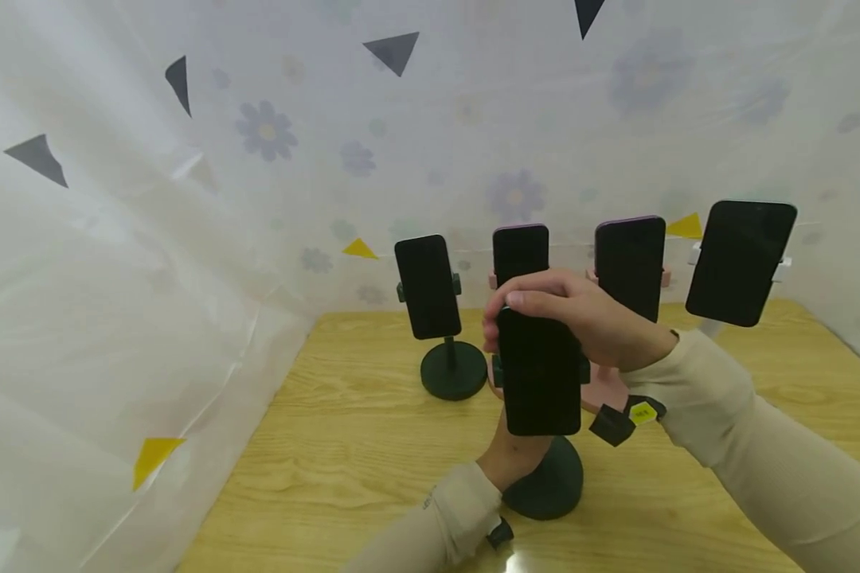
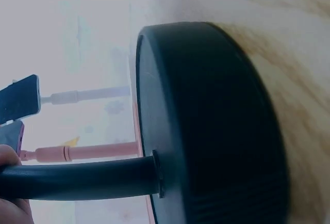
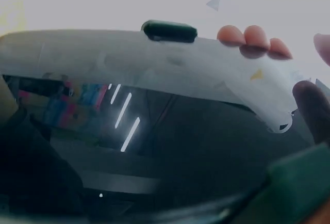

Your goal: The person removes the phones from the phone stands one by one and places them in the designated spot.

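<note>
Head view, frame centre: right hand (image 1: 580,318) clasps black slab phone (image 1: 541,374) top; left hand (image 1: 509,458) grips dark stand's stem (image 2: 77,178); seating phone in clamp, next needs alignment.

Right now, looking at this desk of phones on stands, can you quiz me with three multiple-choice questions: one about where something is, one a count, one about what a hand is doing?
1. Where does the white stand sit?
A. far right of the back row
B. far left
C. nearest the person

2. How many phones show in the head view?
A. three
B. five
C. seven

3. What is the right hand doing?
A. lying flat on the table
B. hanging idle
C. gripping the top of the front phone

Answers:
1 A, it holds the rightmost phone.
2 B, four in the back row plus the front one.
3 C, its fingers curl over that phone's upper edge, while the left hand holds the stand's stem.
</note>
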Demonstrator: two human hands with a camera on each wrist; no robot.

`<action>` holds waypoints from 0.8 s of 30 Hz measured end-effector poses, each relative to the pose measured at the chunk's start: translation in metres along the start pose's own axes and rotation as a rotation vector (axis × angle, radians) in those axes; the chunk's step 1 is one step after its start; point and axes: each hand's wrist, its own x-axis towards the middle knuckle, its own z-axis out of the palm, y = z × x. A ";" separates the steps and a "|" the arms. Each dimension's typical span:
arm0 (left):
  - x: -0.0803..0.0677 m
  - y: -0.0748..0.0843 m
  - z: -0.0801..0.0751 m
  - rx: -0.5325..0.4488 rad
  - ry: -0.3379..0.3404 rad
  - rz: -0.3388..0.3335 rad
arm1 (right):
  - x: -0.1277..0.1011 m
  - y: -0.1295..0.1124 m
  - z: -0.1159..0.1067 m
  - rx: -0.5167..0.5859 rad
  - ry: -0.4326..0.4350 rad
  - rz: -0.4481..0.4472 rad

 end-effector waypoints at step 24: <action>0.001 -0.007 0.008 0.058 0.033 0.166 | 0.000 -0.005 0.005 0.023 0.080 0.005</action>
